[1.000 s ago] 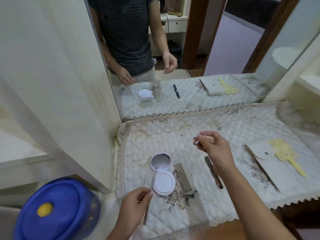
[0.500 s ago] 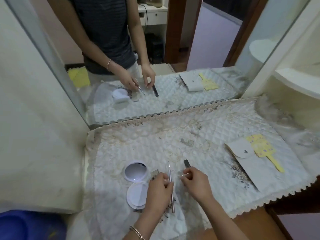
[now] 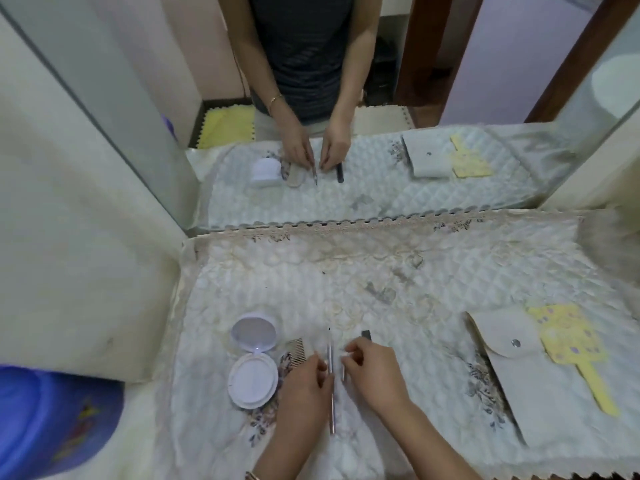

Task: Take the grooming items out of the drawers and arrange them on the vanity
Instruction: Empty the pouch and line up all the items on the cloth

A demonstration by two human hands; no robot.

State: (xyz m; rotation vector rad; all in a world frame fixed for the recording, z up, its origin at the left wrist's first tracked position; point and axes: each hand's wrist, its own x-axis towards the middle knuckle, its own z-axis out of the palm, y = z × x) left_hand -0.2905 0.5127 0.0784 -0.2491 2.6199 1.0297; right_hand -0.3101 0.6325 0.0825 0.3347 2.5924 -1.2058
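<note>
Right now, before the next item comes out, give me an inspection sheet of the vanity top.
Surface: quilted cover, stained, middle bare.
Job's things: open compact mirror, comb, slim metal tool, dark file, in a row.
Clutter: beige pouch, yellow card.
Hands: left hand pinching the metal tool; right hand holding something small, unclear.
Cables: nothing seen.
Surroundings: wall mirror behind, blue lid lower left.

Compact mirror: white, round, hinged open flat, desk at 8 o'clock | Comb: small, beige, just right of compact | Slim metal tool: lying lengthwise at 6 o'clock | Dark file: tip showing, right of the tool.
</note>
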